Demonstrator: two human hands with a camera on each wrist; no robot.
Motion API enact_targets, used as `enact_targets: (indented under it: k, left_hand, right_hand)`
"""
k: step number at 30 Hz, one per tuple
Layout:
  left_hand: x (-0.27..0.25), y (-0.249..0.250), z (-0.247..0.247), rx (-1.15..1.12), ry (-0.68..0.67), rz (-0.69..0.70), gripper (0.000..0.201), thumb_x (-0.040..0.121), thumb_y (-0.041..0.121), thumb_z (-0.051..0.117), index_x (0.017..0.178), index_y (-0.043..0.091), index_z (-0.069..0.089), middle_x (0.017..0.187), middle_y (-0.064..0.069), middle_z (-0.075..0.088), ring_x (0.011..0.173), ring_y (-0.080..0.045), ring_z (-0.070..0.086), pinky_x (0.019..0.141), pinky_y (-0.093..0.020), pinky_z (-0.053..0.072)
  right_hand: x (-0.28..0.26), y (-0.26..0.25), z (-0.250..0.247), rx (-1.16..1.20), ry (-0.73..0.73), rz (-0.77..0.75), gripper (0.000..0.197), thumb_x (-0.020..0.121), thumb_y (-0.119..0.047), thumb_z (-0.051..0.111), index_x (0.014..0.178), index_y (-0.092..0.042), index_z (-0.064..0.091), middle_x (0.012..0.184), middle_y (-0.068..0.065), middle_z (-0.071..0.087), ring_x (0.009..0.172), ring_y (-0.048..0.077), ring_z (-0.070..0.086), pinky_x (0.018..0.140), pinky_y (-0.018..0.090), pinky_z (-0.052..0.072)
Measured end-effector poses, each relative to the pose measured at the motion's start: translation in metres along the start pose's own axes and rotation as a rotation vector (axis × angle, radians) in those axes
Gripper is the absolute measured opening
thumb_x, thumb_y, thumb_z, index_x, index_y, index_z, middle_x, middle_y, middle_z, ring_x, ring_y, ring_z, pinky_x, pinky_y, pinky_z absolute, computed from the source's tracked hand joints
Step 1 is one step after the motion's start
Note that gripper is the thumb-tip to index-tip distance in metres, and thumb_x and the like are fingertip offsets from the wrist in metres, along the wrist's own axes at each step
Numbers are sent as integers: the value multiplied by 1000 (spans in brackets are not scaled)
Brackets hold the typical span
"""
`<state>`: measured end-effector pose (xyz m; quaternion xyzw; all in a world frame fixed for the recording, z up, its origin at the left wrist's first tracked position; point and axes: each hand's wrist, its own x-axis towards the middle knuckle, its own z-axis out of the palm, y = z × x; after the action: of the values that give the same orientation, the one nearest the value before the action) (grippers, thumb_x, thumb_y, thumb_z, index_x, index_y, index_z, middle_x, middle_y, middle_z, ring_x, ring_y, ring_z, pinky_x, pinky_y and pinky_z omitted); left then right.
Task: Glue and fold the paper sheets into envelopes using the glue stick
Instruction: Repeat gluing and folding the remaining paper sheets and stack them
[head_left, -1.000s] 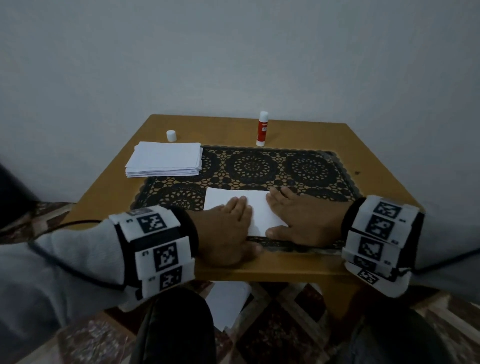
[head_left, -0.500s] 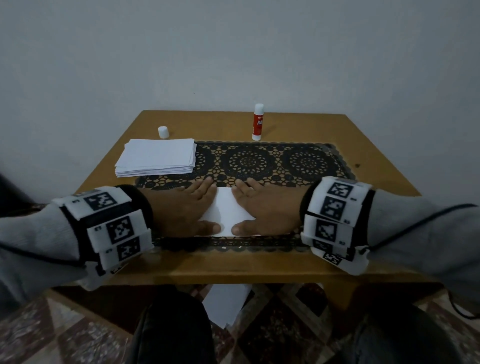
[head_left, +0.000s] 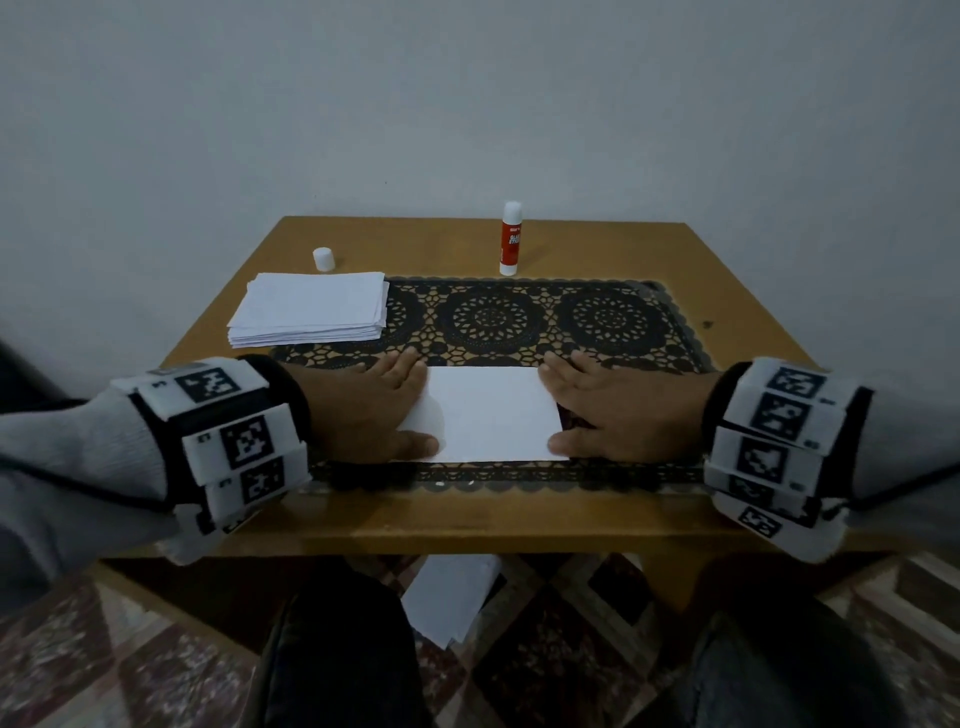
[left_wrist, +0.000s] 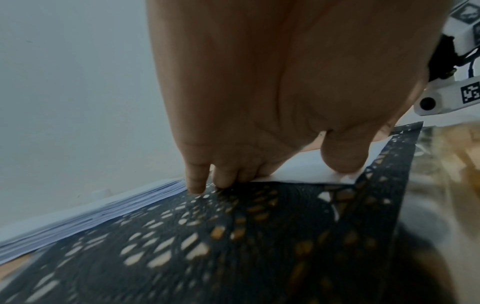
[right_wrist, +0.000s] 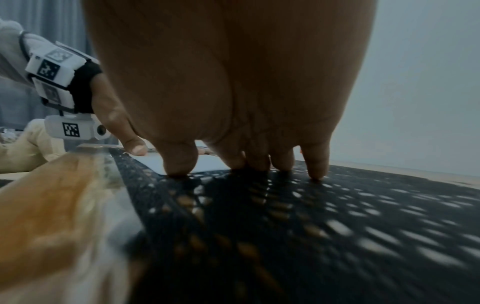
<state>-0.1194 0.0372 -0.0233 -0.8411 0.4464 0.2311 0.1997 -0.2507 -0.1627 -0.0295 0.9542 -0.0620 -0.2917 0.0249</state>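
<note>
At 9 o'clock on the table (head_left: 457, 525), the left hand (head_left: 363, 410) lies flat, fingers straight and close together, pressing the left end of the folded sheet (head_left: 491, 413); its thumb rests on the near corner. The left wrist view shows the fingertips (left_wrist: 197, 185) touching down at the paper's edge on the lace mat (head_left: 613, 322).

At 10 o'clock sits the paper stack (head_left: 311, 314), many sheets thick, with a small white cap (head_left: 323, 259) just behind it.

The folded sheet lies on the mat at about 6 o'clock, between both hands, flat and rectangular. At 12 o'clock the glue stick (head_left: 510, 239) stands upright, well apart from either hand.

At 3 o'clock the right hand (head_left: 618, 415) presses the right end, fingers straight and slightly spread, thumb on the near corner.

Judging by this, 1 sheet appears to be at the crease-pressing stage; whether glue is already on it cannot be told. The stack suggests most of the work remains. More white paper (head_left: 452, 597) lies on the floor under the table; whether it is finished envelopes cannot be told.
</note>
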Motion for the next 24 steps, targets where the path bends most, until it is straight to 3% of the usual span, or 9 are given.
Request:
enact_targets:
  k: [7, 10, 14, 16, 18, 20, 24]
  left_hand:
    - [4, 69, -1, -11, 88, 199, 79, 99, 53, 27, 150, 9, -15, 156, -11, -22, 146, -23, -15, 121, -40, 4]
    - [7, 41, 3, -23, 113, 158, 77, 100, 51, 25, 149, 10, -17, 156, -10, -23, 146, -22, -15, 120, -39, 3]
    - [-5, -8, 6, -40, 29, 58, 77, 99, 51, 28, 150, 12, -16, 157, -5, -22, 147, -19, -11, 120, -38, 7]
    - [-9, -19, 2, -57, 104, 43, 71, 98, 49, 36, 152, 13, 6, 160, -4, 2, 145, -20, 17, 116, -34, 22]
    - [-6, -21, -3, -88, 259, 55, 56, 95, 47, 46, 140, 15, 35, 145, -6, 40, 122, -20, 46, 100, -31, 39]
    - [2, -20, -7, -122, 355, 65, 51, 92, 47, 53, 131, 15, 45, 126, -6, 51, 108, -19, 50, 90, -30, 43]
    - [20, -17, -16, -256, 359, -13, 52, 87, 43, 64, 125, 11, 49, 116, -6, 54, 96, -17, 50, 78, -27, 41]
  right_hand:
    - [0, -2, -1, 10, -1, 14, 82, 99, -57, 28, 152, -13, -18, 159, 1, -25, 148, 21, -18, 122, 42, 7]
    - [0, -2, -1, 20, 1, 14, 82, 99, -57, 28, 152, -14, -18, 158, 0, -26, 148, 20, -18, 122, 42, 8]
    - [0, -1, 0, 40, -2, 10, 82, 99, -57, 29, 152, -15, -18, 158, -1, -26, 147, 20, -19, 121, 44, 8]
    - [-1, -2, 0, 60, 17, 16, 83, 99, -57, 31, 152, -15, -17, 159, -1, -25, 148, 20, -18, 121, 44, 9]
    - [-3, -3, 0, 88, 43, 48, 86, 97, -60, 34, 153, -15, -14, 160, -2, -22, 148, 19, -15, 121, 43, 11]
    - [-5, -2, -1, 109, 60, 98, 94, 92, -65, 38, 154, -14, -11, 161, 1, -19, 149, 20, -11, 121, 44, 13]
    - [-5, -1, -1, 141, 77, 153, 102, 87, -70, 42, 154, -11, -7, 162, 5, -14, 150, 24, -6, 121, 45, 13]
